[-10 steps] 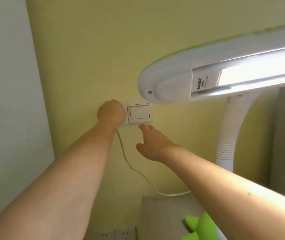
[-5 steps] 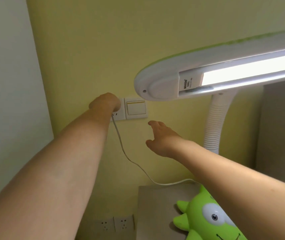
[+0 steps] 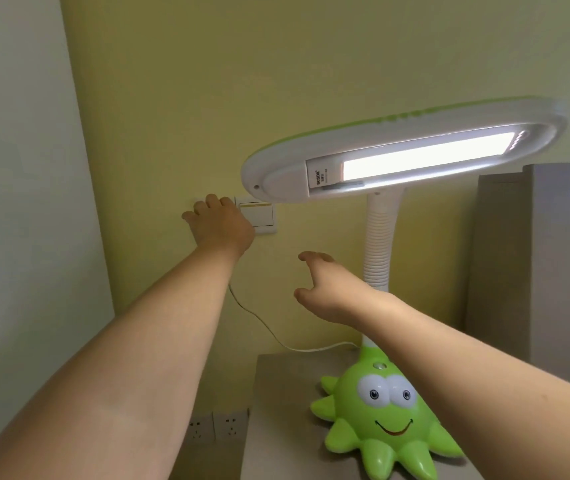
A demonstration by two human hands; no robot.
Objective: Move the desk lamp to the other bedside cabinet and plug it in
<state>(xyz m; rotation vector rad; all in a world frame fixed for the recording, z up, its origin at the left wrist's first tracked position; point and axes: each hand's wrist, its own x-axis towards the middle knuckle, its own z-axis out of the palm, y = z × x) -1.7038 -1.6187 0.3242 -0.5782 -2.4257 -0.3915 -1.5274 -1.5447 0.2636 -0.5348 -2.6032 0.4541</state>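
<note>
The desk lamp stands on the grey bedside cabinet point(image 3: 276, 393), on its green octopus base point(image 3: 380, 420). Its white ribbed neck point(image 3: 378, 244) carries the white lamp head point(image 3: 415, 157), which is lit. The lamp's white cord point(image 3: 262, 323) runs from the base up the yellow wall and disappears behind my left hand point(image 3: 219, 226). That hand lies against the wall socket with its fingers spread loosely; the plug and socket are hidden under it. My right hand point(image 3: 328, 289) hovers in the air with relaxed fingers, left of the neck, holding nothing.
A white wall switch point(image 3: 259, 216) sits just right of my left hand, under the tip of the lamp head. Two low sockets point(image 3: 217, 427) are on the wall beside the cabinet. A tall grey panel point(image 3: 536, 265) stands at the right, and a white wall point(image 3: 17, 202) closes the left.
My left hand went from a fist around the plug at the socket to loosely spread fingers. My right hand drew back from the switch. The view tilted down, showing the lamp base.
</note>
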